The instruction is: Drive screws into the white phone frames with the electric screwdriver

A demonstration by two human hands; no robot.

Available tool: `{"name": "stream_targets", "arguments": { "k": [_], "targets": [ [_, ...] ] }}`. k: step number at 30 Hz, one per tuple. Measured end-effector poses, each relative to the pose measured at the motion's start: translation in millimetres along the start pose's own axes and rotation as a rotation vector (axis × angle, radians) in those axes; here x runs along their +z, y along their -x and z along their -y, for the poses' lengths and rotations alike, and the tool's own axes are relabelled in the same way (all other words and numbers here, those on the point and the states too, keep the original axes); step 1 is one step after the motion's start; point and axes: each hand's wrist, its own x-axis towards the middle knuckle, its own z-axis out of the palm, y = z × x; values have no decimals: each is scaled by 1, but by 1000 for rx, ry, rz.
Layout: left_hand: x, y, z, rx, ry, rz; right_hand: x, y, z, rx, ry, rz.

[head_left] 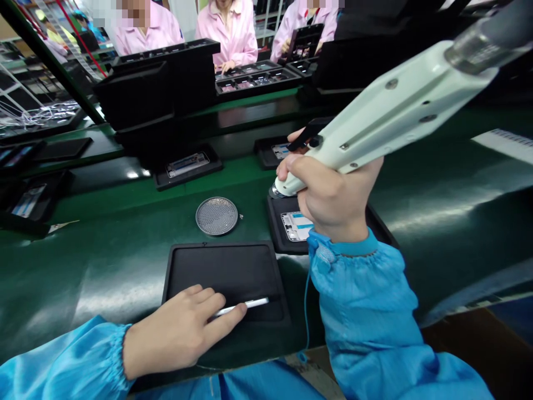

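One pale green driver (pixel 387 105) slants in the right hand (pixel 333 191), fingers curled tight round it, its nose (pixel 276 191) by one phone frame (pixel 292 226) in a black tray (pixel 277 225). The left hand's (pixel 179 328) thumb and finger pinch one thin white-edged piece (pixel 257 303) over a nearer tray (pixel 220 266). Beyond are one round dish (pixel 216 222) and three people in pink (pixel 229 33); stripes on one sheet (pixel 495 143) are too blurred to read.

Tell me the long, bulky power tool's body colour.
The power tool in the right hand is pale mint green; head view.
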Motion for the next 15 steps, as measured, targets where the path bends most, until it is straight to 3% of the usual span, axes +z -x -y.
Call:
{"name": "stream_targets", "arguments": {
  "k": [5, 10, 15],
  "targets": [
    [5, -6, 18, 11, 23, -31, 1, -1, -4, 12, -20, -14],
    [22, -15, 60, -174, -116, -69, 1, -1, -7, 27, -27, -37],
    [41, -12, 96, -308, -102, -98, -3, -3, -11, 59, -25, -70]
  ]
}}
